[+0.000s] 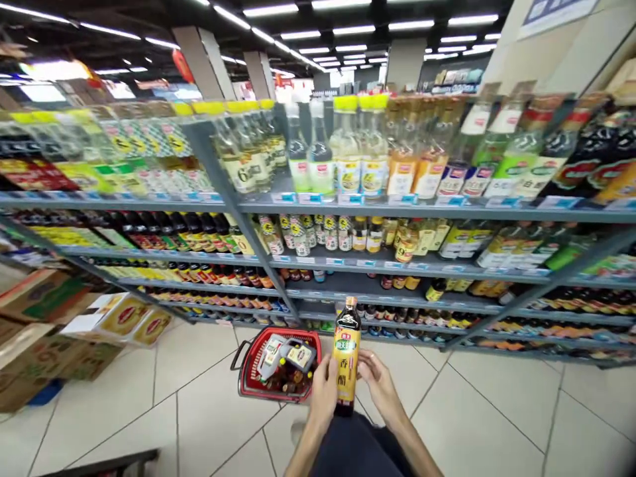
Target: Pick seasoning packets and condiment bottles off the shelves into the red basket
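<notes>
In front of my body stands an upright vinegar bottle [346, 354] with dark liquid, a yellow label and a tan cap. My left hand [324, 392] grips its left side, thumb along the label. On the other side, my right hand [378, 383] has its bent fingers against the bottle's right edge; some fingertips are hidden. To the left of the bottle, a red shopping basket [244, 384] rests on the floor, its black handle folded out to the left. Inside it lie jugs [301, 356] with pale labels and several dark bottles.
A grey shelf unit [422, 212] spans the view, its tiers lined with bottles of vinegar and sauce. Cardboard boxes [132, 321] are stacked on the floor at left. A dark rail-like edge [109, 464] shows at bottom left. Pale floor tiles [477, 411] extend to the right.
</notes>
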A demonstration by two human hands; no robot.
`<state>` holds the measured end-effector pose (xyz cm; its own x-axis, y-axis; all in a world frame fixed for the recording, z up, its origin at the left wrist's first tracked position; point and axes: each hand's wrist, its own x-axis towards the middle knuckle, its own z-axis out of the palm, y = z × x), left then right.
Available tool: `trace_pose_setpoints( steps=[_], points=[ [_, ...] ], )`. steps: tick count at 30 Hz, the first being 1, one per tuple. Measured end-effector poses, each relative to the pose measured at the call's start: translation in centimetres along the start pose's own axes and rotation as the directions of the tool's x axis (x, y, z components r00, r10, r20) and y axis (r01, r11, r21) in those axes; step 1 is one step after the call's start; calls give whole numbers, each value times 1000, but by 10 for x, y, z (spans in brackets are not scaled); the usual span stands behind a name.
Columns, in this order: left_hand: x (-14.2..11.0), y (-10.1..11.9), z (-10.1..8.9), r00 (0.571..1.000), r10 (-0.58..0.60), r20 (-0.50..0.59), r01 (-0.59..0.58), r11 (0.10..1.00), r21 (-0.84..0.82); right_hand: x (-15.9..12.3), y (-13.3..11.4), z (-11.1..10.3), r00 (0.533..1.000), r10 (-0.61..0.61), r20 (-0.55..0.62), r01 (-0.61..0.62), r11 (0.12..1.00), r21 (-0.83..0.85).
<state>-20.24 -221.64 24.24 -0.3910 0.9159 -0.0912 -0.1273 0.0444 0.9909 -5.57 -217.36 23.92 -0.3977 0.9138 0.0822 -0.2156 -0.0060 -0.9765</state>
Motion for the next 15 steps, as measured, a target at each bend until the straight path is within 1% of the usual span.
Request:
trace_pose_setpoints(
  steps=[2,4,6,8,11,13,15],
  points=[
    [-13,-11,31,997,-13,78,12,1000,4,-12,-4,-35,1000,24,1,-24,1000,-15],
    [-23,-17,56,989,-39,141,37,999,16,-19,-12,-67,998,62,22,-61,998,-28],
    [-26,-19,78,977,-68,203,60,997,48,-22,-21,-95,996,89,14,-89,996,-31],
    [-25,-18,94,958,-94,272,74,994,82,-24,-27,-115,995,88,-38,-88,996,-13],
    [-18,-16,111,928,-115,355,81,991,110,-26,-30,-132,991,56,-120,-53,998,23],
    [-11,-15,119,909,-117,401,73,990,123,-28,-30,-136,983,40,-182,-38,999,16],
    [-4,-14,126,886,-112,449,61,990,127,-31,-29,-137,961,28,-274,-30,1000,-6]
  ],
)
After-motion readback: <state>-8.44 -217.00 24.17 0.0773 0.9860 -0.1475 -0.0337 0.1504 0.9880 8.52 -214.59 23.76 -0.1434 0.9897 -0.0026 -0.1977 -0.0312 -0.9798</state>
